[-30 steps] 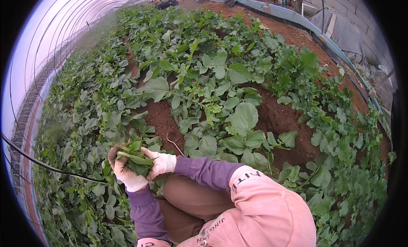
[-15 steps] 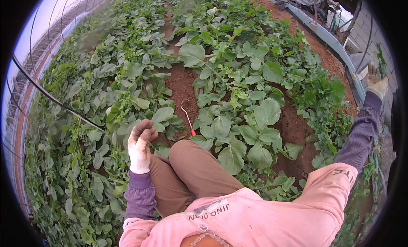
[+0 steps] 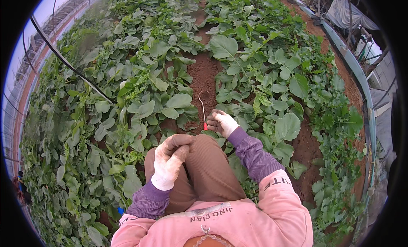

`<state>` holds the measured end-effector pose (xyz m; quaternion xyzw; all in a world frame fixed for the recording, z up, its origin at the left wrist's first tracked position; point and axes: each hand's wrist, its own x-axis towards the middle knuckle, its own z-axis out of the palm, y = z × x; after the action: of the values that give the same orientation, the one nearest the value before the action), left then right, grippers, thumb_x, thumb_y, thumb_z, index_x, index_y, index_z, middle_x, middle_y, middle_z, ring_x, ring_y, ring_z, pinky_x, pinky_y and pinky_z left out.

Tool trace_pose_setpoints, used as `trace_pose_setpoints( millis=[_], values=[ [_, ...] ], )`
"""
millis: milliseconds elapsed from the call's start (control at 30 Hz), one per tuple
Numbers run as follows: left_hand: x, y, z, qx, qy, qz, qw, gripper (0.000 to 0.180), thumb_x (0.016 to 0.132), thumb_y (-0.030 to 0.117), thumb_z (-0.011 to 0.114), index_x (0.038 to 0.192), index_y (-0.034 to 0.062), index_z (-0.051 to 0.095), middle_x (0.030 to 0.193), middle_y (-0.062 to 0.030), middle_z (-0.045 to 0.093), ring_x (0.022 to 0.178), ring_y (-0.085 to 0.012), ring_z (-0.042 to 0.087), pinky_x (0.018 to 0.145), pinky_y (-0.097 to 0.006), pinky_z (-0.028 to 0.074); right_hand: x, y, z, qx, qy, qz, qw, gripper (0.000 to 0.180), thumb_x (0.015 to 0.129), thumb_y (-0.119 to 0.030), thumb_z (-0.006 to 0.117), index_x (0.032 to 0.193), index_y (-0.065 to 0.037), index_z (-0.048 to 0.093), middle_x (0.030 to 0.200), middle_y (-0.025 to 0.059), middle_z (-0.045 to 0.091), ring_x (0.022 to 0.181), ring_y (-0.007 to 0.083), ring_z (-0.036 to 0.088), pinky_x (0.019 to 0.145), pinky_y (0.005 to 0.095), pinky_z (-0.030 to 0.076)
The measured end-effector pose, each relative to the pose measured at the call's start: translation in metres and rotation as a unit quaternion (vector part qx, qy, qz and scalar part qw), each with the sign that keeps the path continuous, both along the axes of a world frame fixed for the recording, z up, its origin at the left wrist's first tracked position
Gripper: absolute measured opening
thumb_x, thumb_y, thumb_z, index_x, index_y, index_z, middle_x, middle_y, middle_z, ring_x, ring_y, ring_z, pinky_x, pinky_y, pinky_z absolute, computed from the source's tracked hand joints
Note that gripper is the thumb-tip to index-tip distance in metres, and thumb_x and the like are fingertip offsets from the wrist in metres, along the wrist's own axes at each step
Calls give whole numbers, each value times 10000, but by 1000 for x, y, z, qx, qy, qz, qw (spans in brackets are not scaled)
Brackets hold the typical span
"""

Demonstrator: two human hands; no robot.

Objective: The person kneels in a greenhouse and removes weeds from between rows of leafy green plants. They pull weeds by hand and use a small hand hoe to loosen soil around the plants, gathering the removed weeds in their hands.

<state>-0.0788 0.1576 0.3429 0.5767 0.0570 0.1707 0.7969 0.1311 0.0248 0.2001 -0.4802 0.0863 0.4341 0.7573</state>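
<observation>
My left hand, in a dirty white glove with brown-stained fingers, is above my knees. Its fingers are bent toward the thumb, and whatever may be between them does not show. In front of my right knee is my right hand, gloved the same way and curled closed. Its fingertips are right beside the red handle of a thin metal hook tool, without clearly wrapping it. The tool lies on the bare soil strip, hook end away from me. Broad-leaved green plants grow close to my right hand.
Dense leafy rows flank the soil strip. A dark curved pole slants across the upper left. At the right edge runs a pale blue border, with grey sheeting and posts behind it.
My right hand has come from the far right, where it was stretched out with a leafy green thing by it, to the red handle. My left hand is now nearer my knees. The view has shifted.
</observation>
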Motion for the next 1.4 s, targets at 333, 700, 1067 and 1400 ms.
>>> trace_pose_setpoints(
  millis=[333,700,1067,1400],
  values=[
    [11,27,-18,-61,-45,-68,995,173,777,-35,513,923,-6,602,856,-128,586,758,-183,551,674,-283,442,42,82,-185,-487,-303,209,792,546,736,-249,589,1209,-9,463,1065,212,581,1010,311,558,826,358,465],
    [63,73,-54,-243,-195,-251,916,187,785,54,568,918,-77,576,915,-259,567,758,-353,581,707,-446,481,42,96,-235,-649,-244,250,676,539,704,-245,678,1142,-93,403,1080,173,541,986,326,574,832,406,474],
    [92,72,-66,-302,-264,-283,871,249,830,166,535,889,-75,555,810,-211,547,683,-323,571,559,-392,491,172,142,-190,-134,-33,-174,975,462,900,-178,475,1322,-113,298,1011,154,512,787,251,583,595,397,555],
    [91,78,-68,-279,-253,-256,890,301,836,211,555,918,-79,557,850,-225,559,689,-326,572,581,-392,493,16,71,-198,-372,-11,-4,928,441,959,-295,366,1384,-263,252,608,13,419,435,104,414,394,269,436]
  ],
)
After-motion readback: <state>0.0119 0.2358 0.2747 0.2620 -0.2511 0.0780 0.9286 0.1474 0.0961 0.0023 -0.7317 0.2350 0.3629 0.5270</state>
